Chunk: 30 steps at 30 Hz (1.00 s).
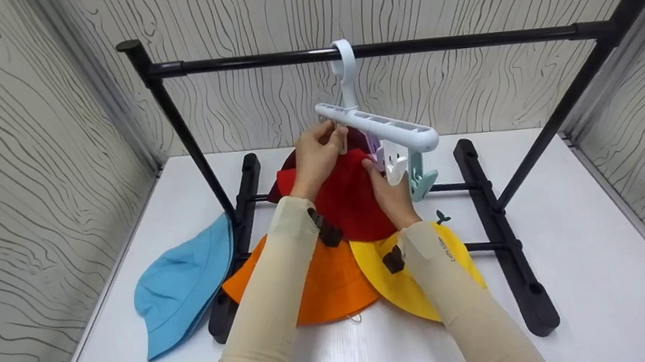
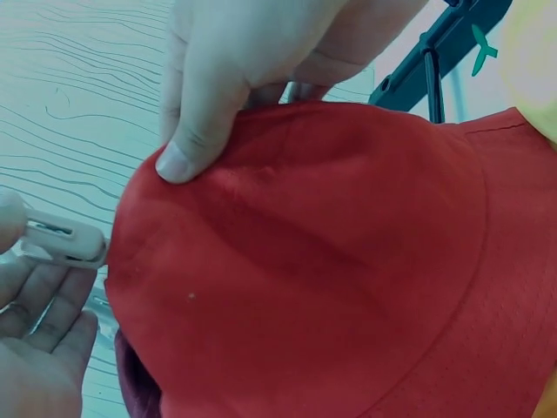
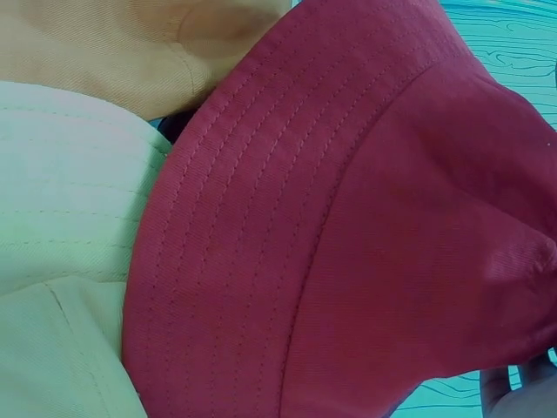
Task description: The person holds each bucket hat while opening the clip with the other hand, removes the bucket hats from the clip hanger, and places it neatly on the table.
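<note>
A red bucket hat (image 1: 354, 201) hangs under the pale clip hanger (image 1: 392, 128), crown upward. My right hand (image 1: 393, 194) grips the side of its crown; in the left wrist view the right thumb (image 2: 187, 157) presses on the red cloth. My left hand (image 1: 315, 161) pinches a pale clothespin (image 1: 343, 140) at the hanger's far end. In the left wrist view that clothespin (image 2: 65, 239) points at the crown's top; whether it bites the cloth I cannot tell. A maroon hat (image 1: 288, 163) shows behind the red one. The right wrist view shows the red hat's stitched brim (image 3: 235, 209).
The hanger's hook sits on the rack's black top bar (image 1: 464, 41). Purple, white (image 1: 395, 164) and green (image 1: 419, 180) clips dangle near my right hand. An orange hat (image 1: 334, 288) and a yellow hat (image 1: 411, 282) lie below; a blue hat (image 1: 186, 285) lies left.
</note>
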Motion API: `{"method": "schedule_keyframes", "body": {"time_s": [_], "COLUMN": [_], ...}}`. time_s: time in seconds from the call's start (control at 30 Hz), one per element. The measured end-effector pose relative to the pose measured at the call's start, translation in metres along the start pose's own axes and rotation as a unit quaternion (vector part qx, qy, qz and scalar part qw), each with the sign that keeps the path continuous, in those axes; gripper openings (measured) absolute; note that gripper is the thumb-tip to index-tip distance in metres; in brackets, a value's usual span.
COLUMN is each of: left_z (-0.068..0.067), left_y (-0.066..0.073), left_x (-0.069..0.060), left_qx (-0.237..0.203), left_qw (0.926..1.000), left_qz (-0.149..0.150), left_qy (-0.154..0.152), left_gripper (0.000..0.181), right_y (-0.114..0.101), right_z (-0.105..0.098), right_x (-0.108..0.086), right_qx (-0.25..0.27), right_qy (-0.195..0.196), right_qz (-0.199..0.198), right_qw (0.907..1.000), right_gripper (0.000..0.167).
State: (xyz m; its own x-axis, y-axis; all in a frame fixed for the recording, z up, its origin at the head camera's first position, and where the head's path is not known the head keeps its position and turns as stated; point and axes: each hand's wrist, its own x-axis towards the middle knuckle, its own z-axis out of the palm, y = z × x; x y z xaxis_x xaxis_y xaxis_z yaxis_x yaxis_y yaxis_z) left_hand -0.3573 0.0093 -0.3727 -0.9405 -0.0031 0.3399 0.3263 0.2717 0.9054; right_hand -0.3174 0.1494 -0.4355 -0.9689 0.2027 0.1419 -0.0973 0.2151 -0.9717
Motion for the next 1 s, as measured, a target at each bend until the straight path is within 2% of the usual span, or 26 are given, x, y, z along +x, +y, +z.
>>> {"method": "schedule_keyframes", "body": {"time_s": [0.17,0.43,0.5,0.57,0.6,0.67,0.77,0.8,0.87,1.0], "left_z": [0.000,-0.004,-0.004,-0.003,-0.003,-0.002,-0.001,-0.001,-0.001,0.000], "left_y": [-0.002,-0.003,-0.004,-0.004,-0.004,-0.003,-0.003,-0.003,-0.002,-0.002], "left_x": [0.000,0.000,0.001,0.002,0.002,0.002,0.002,0.003,0.003,0.004], "left_qx": [-0.009,0.005,0.002,0.005,0.009,0.018,0.026,0.026,0.022,0.018], "left_qw": [0.9998,0.9994,0.9990,0.9989,0.9988,0.9988,0.9988,0.9988,0.9990,0.9992], "left_qz": [0.006,0.001,0.002,0.005,0.005,0.003,-0.004,-0.008,-0.010,-0.014], "left_qy": [-0.014,-0.035,-0.044,-0.047,-0.047,-0.046,-0.042,-0.041,-0.039,-0.032], "left_gripper": [0.017,0.028,0.030,0.029,0.028,0.028,0.031,0.032,0.034,0.034], "right_y": [-0.001,-0.003,-0.003,-0.003,-0.002,-0.002,-0.001,0.000,0.002,0.002], "right_z": [-0.002,-0.006,-0.007,-0.008,-0.008,-0.009,-0.009,-0.010,-0.011,-0.017], "right_x": [-0.001,-0.002,-0.001,0.000,0.001,0.002,0.003,0.004,0.003,0.002], "right_qx": [0.000,0.013,0.004,-0.018,-0.025,-0.048,-0.064,-0.066,-0.058,-0.056], "right_qy": [-0.002,-0.043,-0.055,-0.051,-0.047,-0.021,0.012,0.016,0.016,0.007], "right_qz": [0.013,0.019,0.033,0.026,0.020,-0.019,-0.084,-0.097,-0.116,-0.114], "right_qw": [0.9999,0.9988,0.9979,0.9982,0.9984,0.9985,0.9943,0.9930,0.9914,0.9919], "right_gripper": [0.064,0.070,0.072,0.071,0.069,0.058,0.021,0.016,0.019,0.015]}}
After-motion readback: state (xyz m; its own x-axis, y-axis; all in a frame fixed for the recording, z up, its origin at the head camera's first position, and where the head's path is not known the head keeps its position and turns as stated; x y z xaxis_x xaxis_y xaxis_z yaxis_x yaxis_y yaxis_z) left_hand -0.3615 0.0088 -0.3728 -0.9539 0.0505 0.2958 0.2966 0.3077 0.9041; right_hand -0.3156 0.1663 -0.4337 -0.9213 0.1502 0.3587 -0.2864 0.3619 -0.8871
